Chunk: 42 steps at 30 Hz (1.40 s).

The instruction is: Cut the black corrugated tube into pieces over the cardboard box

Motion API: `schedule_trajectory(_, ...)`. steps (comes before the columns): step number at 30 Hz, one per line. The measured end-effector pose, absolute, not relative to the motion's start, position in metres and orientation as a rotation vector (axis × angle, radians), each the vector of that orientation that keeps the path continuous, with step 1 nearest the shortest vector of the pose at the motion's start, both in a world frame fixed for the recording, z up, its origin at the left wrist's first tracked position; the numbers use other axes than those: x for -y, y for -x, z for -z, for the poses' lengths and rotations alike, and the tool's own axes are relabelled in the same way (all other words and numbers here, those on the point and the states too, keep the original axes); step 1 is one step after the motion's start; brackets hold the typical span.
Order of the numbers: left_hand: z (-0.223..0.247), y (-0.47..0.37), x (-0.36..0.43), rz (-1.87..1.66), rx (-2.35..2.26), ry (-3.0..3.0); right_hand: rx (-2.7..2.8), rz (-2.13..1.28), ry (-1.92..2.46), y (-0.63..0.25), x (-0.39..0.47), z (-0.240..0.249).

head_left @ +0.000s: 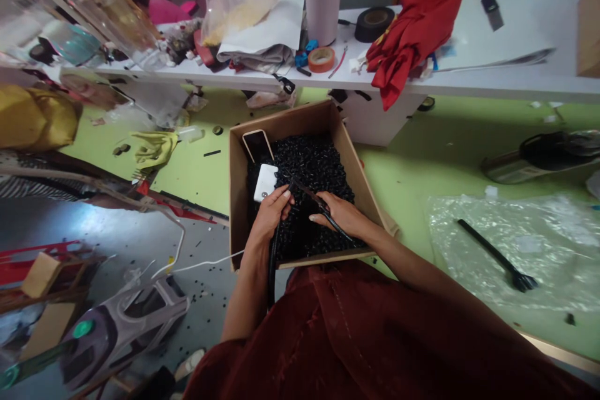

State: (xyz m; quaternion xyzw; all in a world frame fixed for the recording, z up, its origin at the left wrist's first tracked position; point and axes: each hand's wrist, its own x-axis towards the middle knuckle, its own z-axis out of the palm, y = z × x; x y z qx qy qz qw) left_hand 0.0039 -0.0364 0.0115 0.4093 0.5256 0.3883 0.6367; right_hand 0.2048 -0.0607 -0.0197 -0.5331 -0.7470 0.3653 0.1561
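Observation:
My left hand point(273, 209) is closed around a black tube point(272, 262), which hangs down past the wrist over the near side of the cardboard box point(375, 215). In my right hand point(342, 212) is a dark, long-handled cutting tool point(334, 222), scissors or pliers; I cannot tell which. Its tip meets the tube end just beyond my left fingers. Below both hands, many short black tube pieces point(309, 159) fill the box. A white block-shaped device point(265, 182) lies on the pieces beside my left hand, and a phone point(258, 146) leans against the box's far left corner.
On the shelf point(349, 78) behind are an orange tape roll point(321, 59), a black tape roll point(374, 24) and a red cloth point(412, 31). At right, a dark bottle point(539, 159) lies near clear plastic wrap point(497, 231) with a black brush-like item point(499, 256). A white cable point(206, 262) reaches the box.

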Motion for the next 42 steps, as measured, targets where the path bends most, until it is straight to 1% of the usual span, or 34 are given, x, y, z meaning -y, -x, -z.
schedule_trajectory(16,-0.014,-0.008,0.035,-0.774,-1.256,-1.085,2.199,-1.068,1.55,-0.204,0.061,0.01)
schedule_trajectory(24,-0.02,-0.008,0.035,-0.615,-1.232,-1.247,2.21,-1.045,1.546,-0.205,0.061,0.015)
schedule_trajectory(42,-0.013,-0.012,0.036,-0.605,-1.257,-1.216,2.264,-0.963,1.565,-0.209,0.059,0.02)
